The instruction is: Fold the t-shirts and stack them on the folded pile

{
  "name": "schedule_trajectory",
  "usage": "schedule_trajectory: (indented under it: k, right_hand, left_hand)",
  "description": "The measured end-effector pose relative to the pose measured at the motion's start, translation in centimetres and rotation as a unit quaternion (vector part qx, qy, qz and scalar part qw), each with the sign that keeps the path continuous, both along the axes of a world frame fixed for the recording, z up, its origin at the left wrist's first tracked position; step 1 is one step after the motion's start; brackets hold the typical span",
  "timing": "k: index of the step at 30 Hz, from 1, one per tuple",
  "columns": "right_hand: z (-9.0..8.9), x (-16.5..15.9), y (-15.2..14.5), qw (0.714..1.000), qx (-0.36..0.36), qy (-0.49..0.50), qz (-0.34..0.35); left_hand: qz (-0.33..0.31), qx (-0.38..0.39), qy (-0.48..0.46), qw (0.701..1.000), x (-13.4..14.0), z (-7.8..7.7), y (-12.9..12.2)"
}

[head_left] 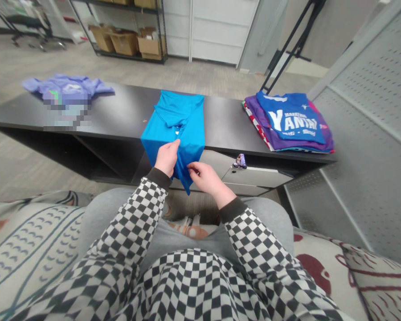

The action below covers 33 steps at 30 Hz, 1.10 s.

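A bright blue T-shirt (190, 116) lies partly folded on the dark low cabinet (127, 107), its near end hanging over the front edge. My left hand (167, 157) is closed on the shirt's fabric, thumb and fingers pinching it near the collar opening. Just to the right, my right hand (207, 177) has its fingers curled together at the edge of the hanging fabric. The fingertips of that hand meet the cloth beside a drooping corner.
On the right end sits a stack of folded shirts (287, 120), a printed blue one on top. At the left lies a lavender shirt (76, 84), partly blurred out. A phone (240, 161) rests by the white drawer fronts (263, 177). A perforated grey panel (370, 111) stands at right.
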State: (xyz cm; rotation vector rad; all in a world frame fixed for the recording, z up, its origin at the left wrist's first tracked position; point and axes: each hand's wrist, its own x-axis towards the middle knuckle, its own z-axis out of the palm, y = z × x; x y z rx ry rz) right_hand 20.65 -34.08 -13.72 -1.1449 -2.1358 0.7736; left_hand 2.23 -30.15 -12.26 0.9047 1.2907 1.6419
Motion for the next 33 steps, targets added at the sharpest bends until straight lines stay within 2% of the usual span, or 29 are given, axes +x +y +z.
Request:
schedule_trajectory:
  k: [2,6,8,13,21,26,30,33]
  right_hand:
    - [0.1,0.0,0.0,1.000,0.001,-0.010,0.007]
    - [0.5,-0.1,-0.2,0.999,-0.007,-0.037,0.022]
    - [0.8,-0.2,-0.3,0.998,-0.014,-0.048,0.029]
    - [1.2,-0.2,-0.6,0.997,-0.017,-0.061,0.047]
    - [0.9,-0.2,-1.4,0.993,-0.032,-0.087,0.067]
    - [1.1,-0.4,-1.5,0.991,-0.039,-0.092,0.089]
    - [1.3,-0.6,-1.4,0.990,-0.039,-0.100,0.094]
    - [1.4,-0.7,-1.5,0.988,-0.041,-0.112,0.101]
  left_hand:
    - [-0.007,-0.028,0.033,0.999,-0.5,-0.6,-0.5]
    - [0.017,0.036,0.107,0.993,-0.9,-0.6,-1.2]
    - [0.021,0.057,0.094,0.994,-0.8,-0.3,-1.1]
    - [0.045,0.029,0.005,0.999,-0.6,-0.3,-0.5]
    - [0.076,0.048,0.118,0.989,-1.7,-0.5,-1.3]
    - [0.038,0.053,0.124,0.990,-2.4,-0.4,-1.5]
    - [0.054,0.073,0.136,0.987,-2.7,-0.1,-1.4]
    - [0.059,0.052,0.136,0.987,-2.6,-0.3,-1.4]
